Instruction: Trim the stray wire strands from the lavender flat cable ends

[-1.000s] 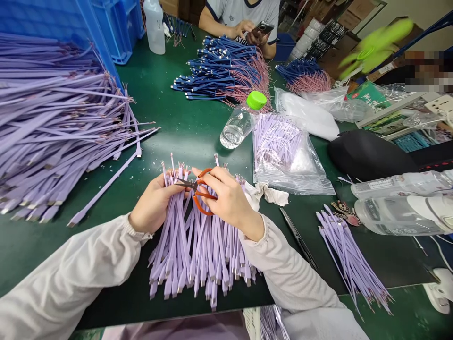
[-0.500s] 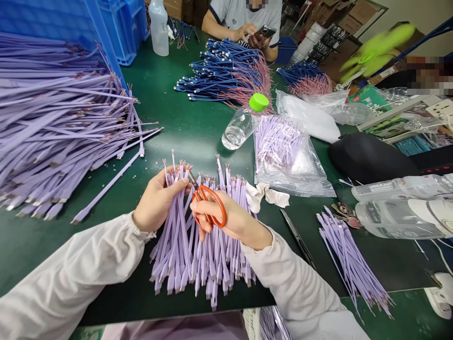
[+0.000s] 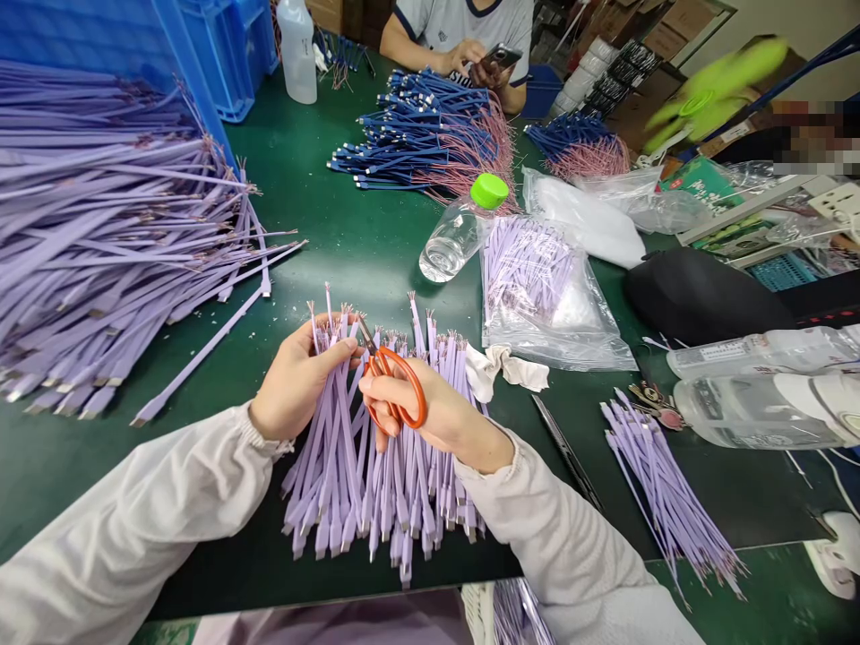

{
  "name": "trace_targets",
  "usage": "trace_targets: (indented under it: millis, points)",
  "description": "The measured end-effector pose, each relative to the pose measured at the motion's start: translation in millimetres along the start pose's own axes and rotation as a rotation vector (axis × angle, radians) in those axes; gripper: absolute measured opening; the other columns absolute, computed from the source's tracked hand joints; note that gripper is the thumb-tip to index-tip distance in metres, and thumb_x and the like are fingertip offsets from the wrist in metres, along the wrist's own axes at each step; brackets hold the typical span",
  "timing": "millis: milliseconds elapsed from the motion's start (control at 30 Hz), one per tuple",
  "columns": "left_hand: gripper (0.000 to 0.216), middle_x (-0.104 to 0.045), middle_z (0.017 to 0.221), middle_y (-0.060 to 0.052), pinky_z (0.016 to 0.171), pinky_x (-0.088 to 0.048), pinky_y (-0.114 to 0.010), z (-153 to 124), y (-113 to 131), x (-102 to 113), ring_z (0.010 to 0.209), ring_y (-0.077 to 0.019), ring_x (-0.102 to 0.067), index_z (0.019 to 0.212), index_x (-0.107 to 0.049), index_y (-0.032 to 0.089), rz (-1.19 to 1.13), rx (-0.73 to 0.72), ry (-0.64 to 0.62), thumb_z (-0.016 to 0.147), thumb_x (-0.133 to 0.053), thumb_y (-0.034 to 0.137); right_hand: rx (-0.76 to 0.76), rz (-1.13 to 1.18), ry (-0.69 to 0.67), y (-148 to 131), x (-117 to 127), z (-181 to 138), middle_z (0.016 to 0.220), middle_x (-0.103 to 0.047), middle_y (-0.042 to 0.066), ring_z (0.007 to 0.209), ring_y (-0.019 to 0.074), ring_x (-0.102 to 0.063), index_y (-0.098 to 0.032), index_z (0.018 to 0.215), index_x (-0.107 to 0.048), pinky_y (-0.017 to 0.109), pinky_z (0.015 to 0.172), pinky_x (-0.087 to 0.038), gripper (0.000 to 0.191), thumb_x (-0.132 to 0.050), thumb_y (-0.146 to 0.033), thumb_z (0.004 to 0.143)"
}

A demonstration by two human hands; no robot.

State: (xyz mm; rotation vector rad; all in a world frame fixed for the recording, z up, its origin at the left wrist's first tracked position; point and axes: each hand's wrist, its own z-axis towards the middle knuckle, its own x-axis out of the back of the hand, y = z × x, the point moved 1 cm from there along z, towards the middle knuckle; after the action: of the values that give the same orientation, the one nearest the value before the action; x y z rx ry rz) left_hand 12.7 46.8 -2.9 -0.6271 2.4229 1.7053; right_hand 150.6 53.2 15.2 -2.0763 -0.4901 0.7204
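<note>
Flat lilac USB cables [image 3: 396, 475] lie in a spread bunch in front of me, plugs toward me and stripped, frayed wire ends pointing away. Near those wire ends my left hand [image 3: 299, 363] is closed on a lilac cable, thumb pressed over it. My right hand [image 3: 423, 403] grips scissors with orange handles [image 3: 411, 381], fingers through the loops. The scissors' blades point up and left, their tips beside the wire ends at my left fingertips. Whether the blades touch a wire is too small to tell.
A large lilac cable pile [image 3: 114, 242] lies left beside a blue crate [image 3: 225, 54]. Ahead stand a green-capped bottle [image 3: 453, 237], a bagged cable bundle [image 3: 530, 269] and blue cables [image 3: 417, 134]. Right are tweezers [image 3: 568, 452] and another bundle [image 3: 665, 484]. Across the table a person holds a phone [image 3: 501, 56].
Both hands and the scissors keep nearly the same pose. The whole view has shifted very slightly.
</note>
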Motion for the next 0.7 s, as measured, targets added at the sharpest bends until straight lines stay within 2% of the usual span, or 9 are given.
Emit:
trace_targets:
  millis: [333, 467, 567, 633, 700]
  points:
    - [0.035, -0.065, 0.077, 0.002, 0.069, -0.046, -0.025, 0.9, -3.4, 2.5, 0.066, -0.012, -0.058, 0.093, -0.064, 0.017, 0.071, -0.073, -0.03, 0.061, -0.076, 0.028, 0.012, -0.01, 0.071, 1.4, -3.1, 1.9, 0.036, -0.043, -0.009, 0.031, 0.0063, -0.044, -0.017, 0.062, -0.049, 0.018, 0.036, -0.047, 0.029, -0.063, -0.038, 0.077]
    - [0.04, -0.066, 0.077, 0.001, 0.071, -0.046, -0.026, 0.6, -2.6, 2.5, 0.067, -0.013, -0.059, 0.094, -0.064, 0.016, 0.047, -0.047, -0.03, 0.059, -0.078, 0.031, 0.032, -0.07, 0.115, 1.6, -3.5, 1.3, 0.035, -0.041, -0.01, 0.03, 0.0063, -0.041, -0.018, 0.063, -0.049, 0.019, 0.034, -0.044, 0.03, -0.062, -0.041, 0.077]
    - [0.041, -0.065, 0.072, 0.001, 0.068, -0.046, -0.026, 1.3, -3.0, 2.7, 0.065, -0.0133, -0.058, 0.087, -0.064, 0.016, 0.021, 0.005, -0.027, 0.055, -0.081, 0.035, 0.041, -0.117, 0.147, -1.9, -0.5, 0.2, 0.039, -0.042, -0.01, 0.033, 0.0067, -0.042, -0.018, 0.064, -0.048, 0.021, 0.039, -0.046, 0.029, -0.062, -0.041, 0.076]
    - [0.041, -0.064, 0.07, 0.001, 0.067, -0.045, -0.027, 2.1, -3.9, 3.4, 0.064, -0.0138, -0.058, 0.08, -0.064, 0.015, 0.022, 0.033, -0.021, 0.052, -0.082, 0.038, 0.11, -0.2, 0.208, -5.5, 3.5, 0.2, 0.046, -0.043, -0.009, 0.039, 0.0063, -0.044, -0.018, 0.067, -0.049, 0.023, 0.046, -0.048, 0.024, -0.062, -0.037, 0.075]
    - [0.041, -0.065, 0.07, 0.0, 0.069, -0.045, -0.028, 2.5, -4.7, 3.8, 0.066, -0.0145, -0.059, 0.077, -0.064, 0.015, 0.031, 0.043, -0.022, 0.051, -0.083, 0.039, 0.254, -0.344, 0.324, -8.7, 8.4, 0.9, 0.055, -0.046, -0.007, 0.048, 0.0066, -0.046, -0.018, 0.071, -0.053, 0.023, 0.053, -0.048, 0.016, -0.06, -0.032, 0.077]
